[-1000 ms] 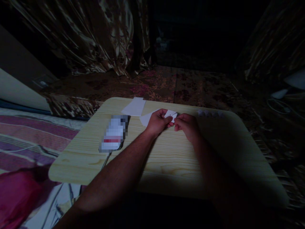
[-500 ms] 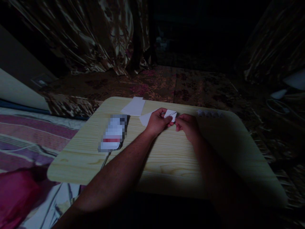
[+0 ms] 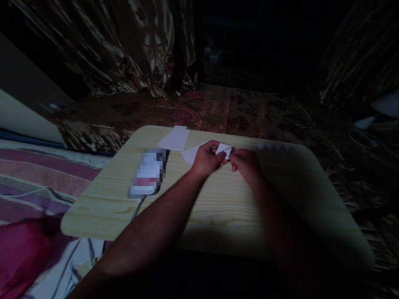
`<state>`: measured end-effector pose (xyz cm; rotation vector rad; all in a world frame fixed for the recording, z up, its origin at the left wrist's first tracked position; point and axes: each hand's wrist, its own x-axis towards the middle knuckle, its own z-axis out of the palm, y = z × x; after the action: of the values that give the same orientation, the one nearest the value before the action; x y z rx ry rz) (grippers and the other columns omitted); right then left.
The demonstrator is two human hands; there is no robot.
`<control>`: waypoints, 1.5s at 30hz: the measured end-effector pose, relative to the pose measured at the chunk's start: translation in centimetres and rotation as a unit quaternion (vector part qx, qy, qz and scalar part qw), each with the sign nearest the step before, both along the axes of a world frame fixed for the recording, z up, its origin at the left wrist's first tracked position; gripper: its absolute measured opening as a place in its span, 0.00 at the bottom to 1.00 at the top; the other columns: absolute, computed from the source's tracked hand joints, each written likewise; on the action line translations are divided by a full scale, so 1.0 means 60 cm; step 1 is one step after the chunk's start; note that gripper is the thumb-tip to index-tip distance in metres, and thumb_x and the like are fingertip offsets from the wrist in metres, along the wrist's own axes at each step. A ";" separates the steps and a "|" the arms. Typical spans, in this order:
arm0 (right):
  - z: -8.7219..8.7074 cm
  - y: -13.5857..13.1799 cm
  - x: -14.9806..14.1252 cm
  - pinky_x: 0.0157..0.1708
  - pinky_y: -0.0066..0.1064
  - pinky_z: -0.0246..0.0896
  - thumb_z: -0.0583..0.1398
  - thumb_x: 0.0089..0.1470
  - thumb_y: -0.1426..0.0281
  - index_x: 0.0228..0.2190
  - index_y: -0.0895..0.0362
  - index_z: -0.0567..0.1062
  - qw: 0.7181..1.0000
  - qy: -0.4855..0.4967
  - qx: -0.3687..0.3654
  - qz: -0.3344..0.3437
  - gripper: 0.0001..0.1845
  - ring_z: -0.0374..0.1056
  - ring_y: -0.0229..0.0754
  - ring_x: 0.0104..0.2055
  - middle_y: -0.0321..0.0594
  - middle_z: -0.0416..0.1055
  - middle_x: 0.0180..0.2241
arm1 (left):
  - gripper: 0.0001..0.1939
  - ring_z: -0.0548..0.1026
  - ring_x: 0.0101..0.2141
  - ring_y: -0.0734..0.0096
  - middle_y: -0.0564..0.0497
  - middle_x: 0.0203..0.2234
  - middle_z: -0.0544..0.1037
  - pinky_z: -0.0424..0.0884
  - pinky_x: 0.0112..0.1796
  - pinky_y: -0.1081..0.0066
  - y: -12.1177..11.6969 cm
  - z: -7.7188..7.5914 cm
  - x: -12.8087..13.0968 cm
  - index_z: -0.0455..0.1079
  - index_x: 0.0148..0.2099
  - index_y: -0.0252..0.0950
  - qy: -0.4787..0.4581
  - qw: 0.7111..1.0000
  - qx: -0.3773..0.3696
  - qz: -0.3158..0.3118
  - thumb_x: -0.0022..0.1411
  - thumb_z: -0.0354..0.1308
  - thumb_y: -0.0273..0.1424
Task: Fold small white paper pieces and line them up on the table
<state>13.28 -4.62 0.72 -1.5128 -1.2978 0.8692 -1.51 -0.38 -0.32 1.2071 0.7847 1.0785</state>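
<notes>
A small folded piece of white paper (image 3: 223,148) is pinched in my left hand (image 3: 207,158), thumb on top and fingers beneath. A dark slanting line, perhaps a fold edge, crosses the paper. My right hand (image 3: 246,162) is closed at the paper's right edge, its thumb and finger pressed at the lower corner. Its fingertips are partly hidden. Just left of my left hand, and partly behind it, lies a sheet of white paper (image 3: 190,154). More white sheets (image 3: 175,139) lie at the table's back edge.
Left on the wooden table (image 3: 218,207) lies a phone (image 3: 148,172), blurred out, with a cable (image 3: 137,208). Several small folded paper pieces (image 3: 274,147) stand in a row at the back right. A striped bed (image 3: 46,176) is on the left, and a curtain (image 3: 149,41) hangs behind.
Both hands stay in nearly the same place on the folded paper. The right fingers shift slightly at its lower corner, and the slit-like line on the paper looks a little shorter.
</notes>
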 end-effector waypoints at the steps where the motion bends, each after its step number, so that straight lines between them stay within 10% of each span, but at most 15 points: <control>1: 0.001 0.000 0.000 0.18 0.25 0.53 0.58 0.44 0.66 0.18 0.57 0.71 1.000 -0.004 0.000 0.001 0.09 0.60 0.34 0.15 0.31 0.65 0.12 | 0.17 0.77 0.22 0.72 0.51 0.23 0.78 0.72 0.24 0.76 0.000 0.000 0.000 0.67 0.40 0.34 0.000 1.000 -0.001 0.001 0.49 0.67 0.31; 45: 0.007 -0.003 -0.002 0.19 0.25 0.55 0.57 0.45 0.66 0.20 0.57 0.72 1.000 -0.016 -0.004 0.016 0.09 0.61 0.35 0.16 0.31 0.66 0.13 | 0.22 0.77 0.23 0.71 0.54 0.24 0.78 0.71 0.25 0.75 -0.003 0.004 -0.001 0.68 0.42 0.35 0.035 0.999 0.012 0.021 0.43 0.66 0.24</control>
<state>13.17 -4.79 1.12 -1.5213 -1.3469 0.8737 -1.57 -0.58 -0.05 1.2591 0.8564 1.0885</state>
